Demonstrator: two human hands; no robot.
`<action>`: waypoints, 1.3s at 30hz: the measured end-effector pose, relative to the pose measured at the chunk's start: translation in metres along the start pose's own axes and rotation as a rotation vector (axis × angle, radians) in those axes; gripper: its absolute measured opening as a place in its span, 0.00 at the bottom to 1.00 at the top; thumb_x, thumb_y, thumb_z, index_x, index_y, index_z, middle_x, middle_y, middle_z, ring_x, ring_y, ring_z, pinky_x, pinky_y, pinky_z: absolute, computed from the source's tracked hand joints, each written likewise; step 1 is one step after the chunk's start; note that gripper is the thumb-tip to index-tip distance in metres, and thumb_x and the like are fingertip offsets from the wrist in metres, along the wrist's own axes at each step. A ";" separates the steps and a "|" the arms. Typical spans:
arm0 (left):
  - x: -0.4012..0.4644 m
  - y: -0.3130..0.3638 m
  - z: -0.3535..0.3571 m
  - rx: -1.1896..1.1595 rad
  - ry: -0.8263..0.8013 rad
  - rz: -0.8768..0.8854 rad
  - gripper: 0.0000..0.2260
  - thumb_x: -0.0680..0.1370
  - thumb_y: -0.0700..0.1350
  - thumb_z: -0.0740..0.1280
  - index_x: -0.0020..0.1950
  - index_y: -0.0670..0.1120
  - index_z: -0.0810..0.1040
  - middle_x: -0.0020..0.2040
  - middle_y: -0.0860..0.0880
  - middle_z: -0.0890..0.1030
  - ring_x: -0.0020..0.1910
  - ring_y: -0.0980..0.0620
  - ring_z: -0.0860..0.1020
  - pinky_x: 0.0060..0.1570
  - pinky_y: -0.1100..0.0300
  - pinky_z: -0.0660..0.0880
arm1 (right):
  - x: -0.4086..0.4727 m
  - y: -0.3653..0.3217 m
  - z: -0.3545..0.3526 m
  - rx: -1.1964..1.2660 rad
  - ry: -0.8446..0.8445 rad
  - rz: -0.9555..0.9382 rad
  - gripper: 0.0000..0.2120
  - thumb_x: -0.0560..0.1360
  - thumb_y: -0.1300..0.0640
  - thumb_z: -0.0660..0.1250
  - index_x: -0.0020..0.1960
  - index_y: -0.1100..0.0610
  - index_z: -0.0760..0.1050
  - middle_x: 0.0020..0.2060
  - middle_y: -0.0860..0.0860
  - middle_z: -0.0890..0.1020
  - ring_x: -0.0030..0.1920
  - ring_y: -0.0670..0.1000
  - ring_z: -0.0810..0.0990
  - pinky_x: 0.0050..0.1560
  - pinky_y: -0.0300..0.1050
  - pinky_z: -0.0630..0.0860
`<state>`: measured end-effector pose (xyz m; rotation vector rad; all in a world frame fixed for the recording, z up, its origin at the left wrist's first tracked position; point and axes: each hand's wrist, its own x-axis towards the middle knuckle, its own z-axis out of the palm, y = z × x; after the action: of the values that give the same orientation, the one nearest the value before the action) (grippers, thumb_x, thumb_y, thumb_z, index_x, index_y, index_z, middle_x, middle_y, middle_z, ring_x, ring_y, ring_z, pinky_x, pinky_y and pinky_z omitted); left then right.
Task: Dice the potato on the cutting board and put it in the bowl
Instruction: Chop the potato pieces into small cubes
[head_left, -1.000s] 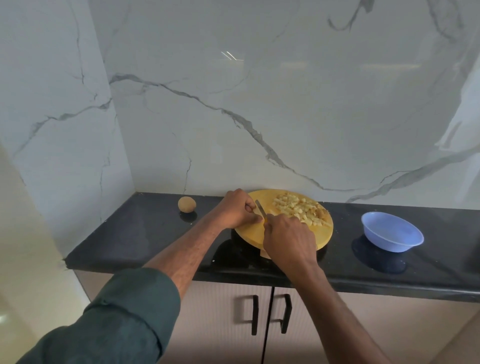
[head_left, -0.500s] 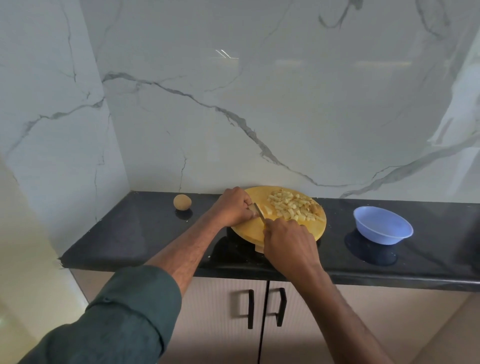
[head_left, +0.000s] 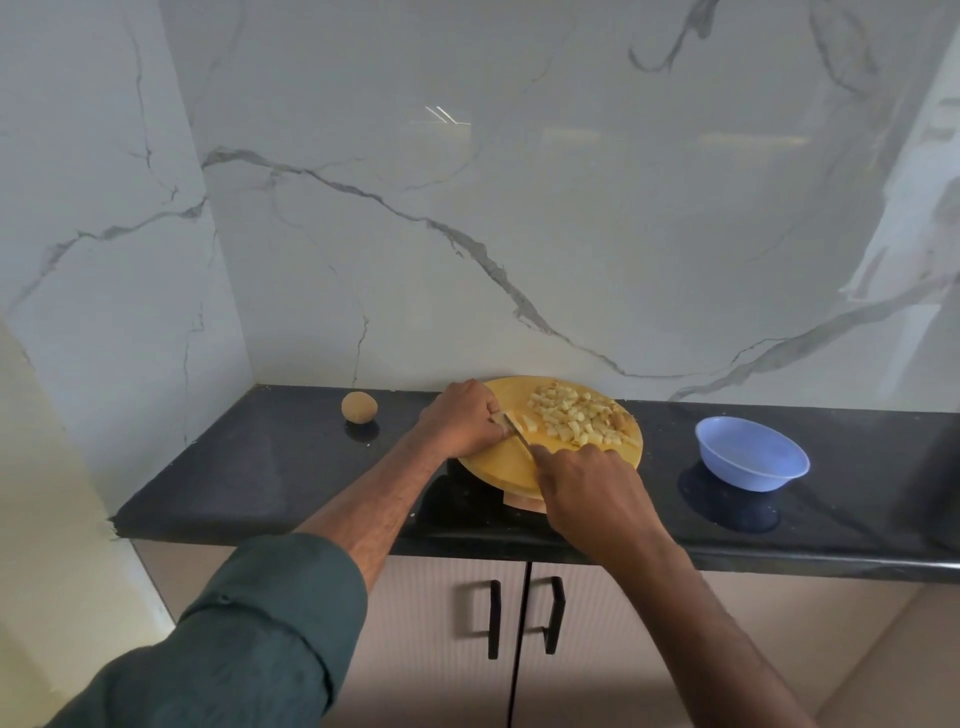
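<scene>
Currently left hand (head_left: 462, 418) pins a pale potato piece (head_left: 500, 417) on the round yellow cutting board (head_left: 498, 460). Right hand (head_left: 587, 480) grips a knife (head_left: 517, 431). Diced cubes (head_left: 576, 418) lie heaped.

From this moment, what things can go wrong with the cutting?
The knife blade works right beside the left hand, which pinches a small potato piece; a slip may cut its fingers. The cutting board seems raised on a small base, so it might tip. Diced potato near the far edge could fall off.
</scene>
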<state>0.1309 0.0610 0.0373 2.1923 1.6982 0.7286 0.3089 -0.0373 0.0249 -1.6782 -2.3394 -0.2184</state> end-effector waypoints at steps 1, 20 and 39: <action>-0.001 0.000 0.000 0.003 -0.002 -0.002 0.11 0.72 0.51 0.75 0.44 0.43 0.83 0.35 0.47 0.77 0.35 0.50 0.74 0.45 0.44 0.79 | 0.001 0.004 -0.002 -0.027 -0.004 -0.030 0.20 0.85 0.52 0.53 0.76 0.48 0.68 0.39 0.50 0.78 0.40 0.54 0.78 0.37 0.49 0.74; -0.001 -0.010 0.000 -0.082 0.017 -0.026 0.09 0.71 0.51 0.79 0.43 0.49 0.82 0.34 0.58 0.75 0.34 0.61 0.73 0.36 0.65 0.68 | 0.014 -0.004 0.008 0.191 0.131 0.096 0.17 0.85 0.50 0.54 0.69 0.47 0.76 0.41 0.50 0.83 0.39 0.53 0.79 0.44 0.51 0.79; -0.003 -0.010 -0.001 -0.112 0.008 0.006 0.20 0.73 0.45 0.77 0.25 0.51 0.72 0.24 0.55 0.70 0.27 0.57 0.66 0.32 0.62 0.65 | 0.032 -0.023 0.012 0.210 0.115 0.179 0.16 0.85 0.48 0.54 0.59 0.49 0.79 0.41 0.49 0.81 0.39 0.51 0.79 0.41 0.51 0.81</action>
<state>0.1215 0.0610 0.0330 2.1220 1.6146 0.8140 0.2762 -0.0128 0.0236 -1.7096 -2.0378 -0.0324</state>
